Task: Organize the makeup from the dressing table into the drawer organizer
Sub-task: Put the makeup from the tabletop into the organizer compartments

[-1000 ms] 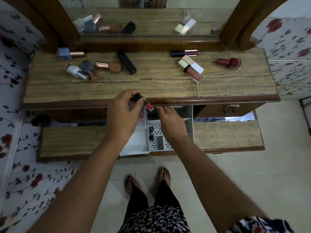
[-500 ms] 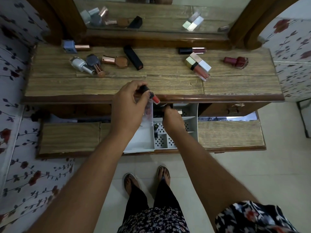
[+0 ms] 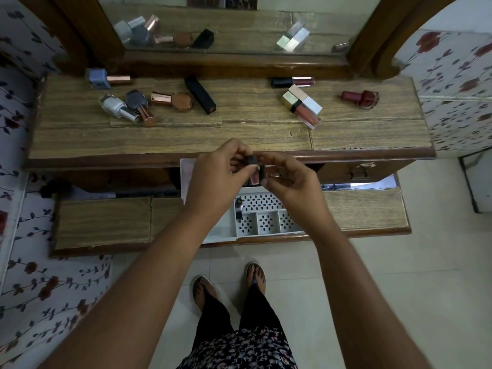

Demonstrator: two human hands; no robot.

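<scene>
My left hand (image 3: 217, 178) and my right hand (image 3: 288, 179) meet above the white drawer organizer (image 3: 266, 223), both gripping a small lip gloss tube (image 3: 254, 173) with a black cap and pinkish body, held upright. One dark item (image 3: 238, 209) stands in the organizer's left compartment. Makeup lies on the dressing table (image 3: 239, 134): a blue bottle (image 3: 99, 78), a white bottle (image 3: 117, 107), a grey bottle (image 3: 139, 105), a brown bottle (image 3: 174, 100), a black lipstick (image 3: 200, 94), a dark gloss tube (image 3: 292, 82), two boxed glosses (image 3: 302, 105) and a red nail polish (image 3: 360, 98).
A mirror (image 3: 234, 22) in a wooden frame stands behind the table. The open drawer (image 3: 367, 209) juts out below the table's front edge. Floral walls close in at left and right. My feet in sandals (image 3: 229, 283) stand on the tiled floor.
My right hand rose from the organizer and joined my left hand on the lip gloss tube. The tube turned from tilted to upright.
</scene>
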